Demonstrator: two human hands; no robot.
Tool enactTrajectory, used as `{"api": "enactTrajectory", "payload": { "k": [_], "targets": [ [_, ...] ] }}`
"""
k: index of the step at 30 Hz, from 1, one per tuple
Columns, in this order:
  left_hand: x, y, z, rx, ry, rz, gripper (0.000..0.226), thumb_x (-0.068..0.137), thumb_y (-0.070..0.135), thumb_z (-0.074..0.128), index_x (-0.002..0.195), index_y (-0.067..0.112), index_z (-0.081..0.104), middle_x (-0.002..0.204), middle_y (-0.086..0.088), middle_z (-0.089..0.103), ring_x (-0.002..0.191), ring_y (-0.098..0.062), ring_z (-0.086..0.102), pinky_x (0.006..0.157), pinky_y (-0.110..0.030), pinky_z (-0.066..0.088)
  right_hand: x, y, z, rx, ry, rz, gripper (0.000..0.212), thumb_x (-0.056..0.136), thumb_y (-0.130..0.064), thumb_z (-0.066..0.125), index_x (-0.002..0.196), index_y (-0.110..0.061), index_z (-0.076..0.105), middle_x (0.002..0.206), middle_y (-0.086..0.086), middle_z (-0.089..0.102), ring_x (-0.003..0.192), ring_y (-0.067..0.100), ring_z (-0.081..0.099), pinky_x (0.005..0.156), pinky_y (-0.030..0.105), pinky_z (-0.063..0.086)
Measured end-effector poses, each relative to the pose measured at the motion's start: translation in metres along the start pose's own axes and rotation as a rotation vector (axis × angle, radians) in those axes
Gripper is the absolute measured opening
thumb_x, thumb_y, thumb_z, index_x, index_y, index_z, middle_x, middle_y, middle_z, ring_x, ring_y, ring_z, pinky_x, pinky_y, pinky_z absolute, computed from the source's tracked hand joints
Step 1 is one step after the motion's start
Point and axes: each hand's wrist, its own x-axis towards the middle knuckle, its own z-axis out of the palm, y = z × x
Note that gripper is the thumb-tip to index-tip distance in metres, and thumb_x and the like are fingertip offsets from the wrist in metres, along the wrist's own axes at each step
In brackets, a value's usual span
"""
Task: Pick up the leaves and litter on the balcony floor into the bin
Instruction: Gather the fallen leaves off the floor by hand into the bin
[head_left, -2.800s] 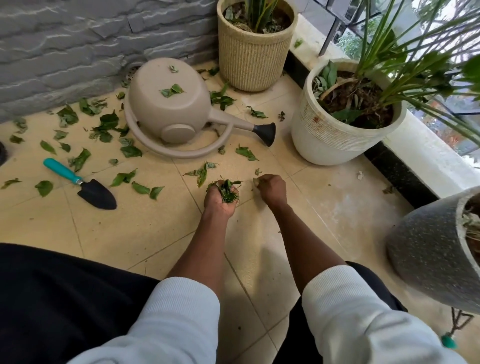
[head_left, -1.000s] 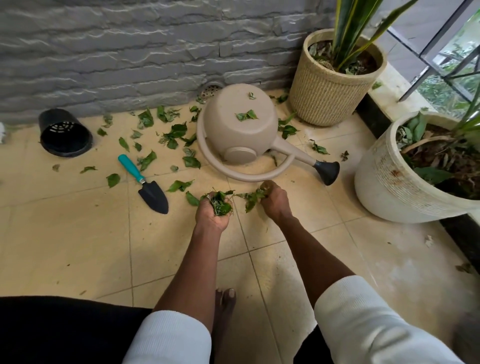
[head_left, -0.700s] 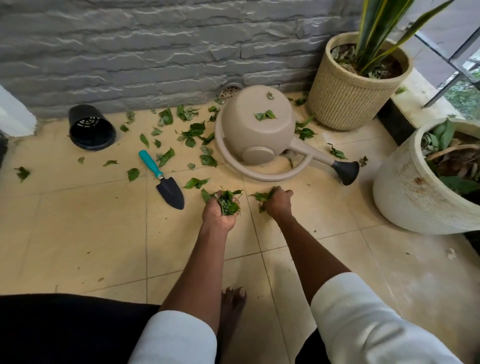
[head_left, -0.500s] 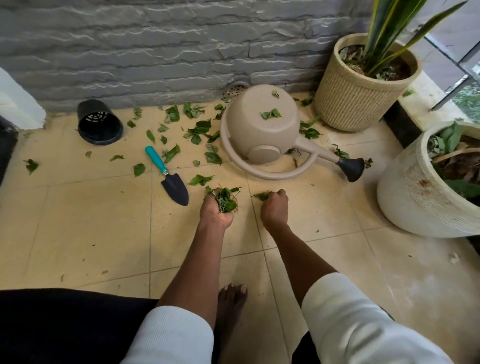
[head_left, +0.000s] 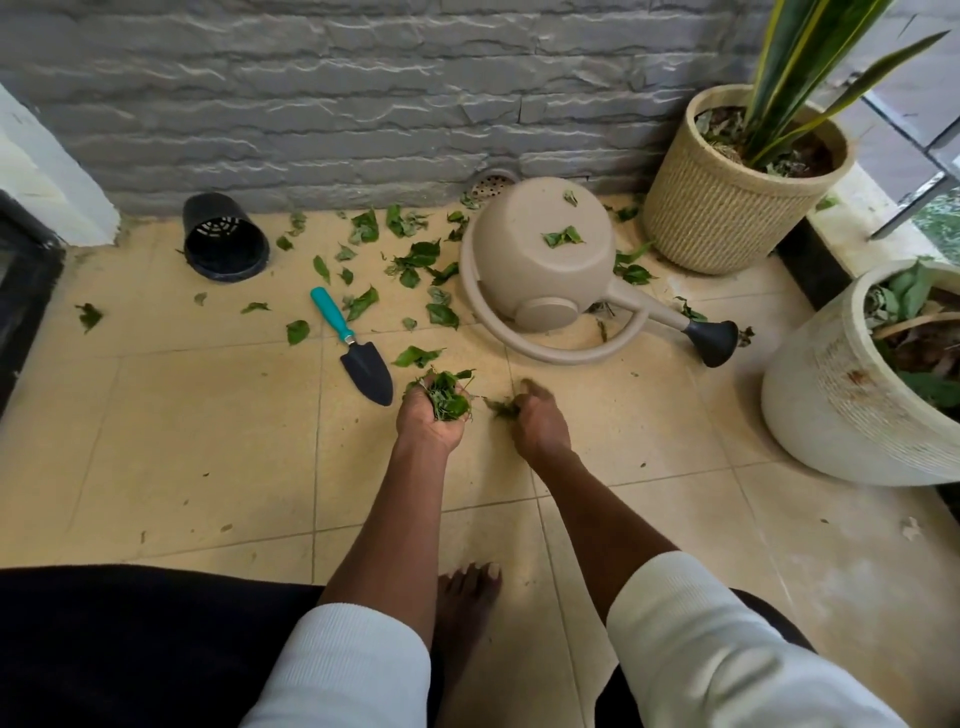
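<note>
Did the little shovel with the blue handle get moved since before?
No. The shovel lies where it did: the same way from the tipped watering can, blade toward the person, the same leaves beside its handle. Only the camera shifted.

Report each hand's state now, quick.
Left hand: palm up, cupped around a bunch of green leaves.
Right hand: blurred, fingers pinching a few green leaves beside the left hand.

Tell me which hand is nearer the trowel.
Left. The left hand, gripping a bunch of leaves, sits just right of the trowel blade. The right hand, holding a few leaves, is farther right, beyond the left.
</note>
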Motion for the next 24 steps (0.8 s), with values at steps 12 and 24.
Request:
{"api": "enactTrajectory", "payload": {
  "k": [12, 24],
  "targets": [
    [-0.010, 0.050, -0.038, -0.119, 0.130, 0.180, 0.031, 0.103, 0.016, 0.031, 0.089, 0.012, 0.058, 0.087, -0.007, 0.056, 0.072, -0.014, 0.050, 0.063, -0.022, 0.041, 0.027, -0.060, -0.015, 0.491, -0.058, 0.211, 0.063, 0.091, 0.004, 0.053, 0.149, -0.015, 0.036, 0.116, 0.010, 0.065, 0.096, 0.024, 0.064, 0.087, 0.041, 0.057],
    [-0.029, 0.073, -0.045, -0.069, 0.163, 0.199, 0.029, 0.105, 0.020, 0.033, 0.089, 0.012, 0.055, 0.089, -0.007, 0.056, 0.074, -0.016, 0.052, 0.064, -0.026, 0.041, 0.005, -0.092, 0.041, 0.004, -0.006, 0.076, 0.022, 0.099, -0.011, 0.049, 0.114, -0.007, 0.065, 0.113, 0.012, 0.059, 0.107, 0.026, 0.052, 0.092, 0.037, 0.051]
  ]
}}
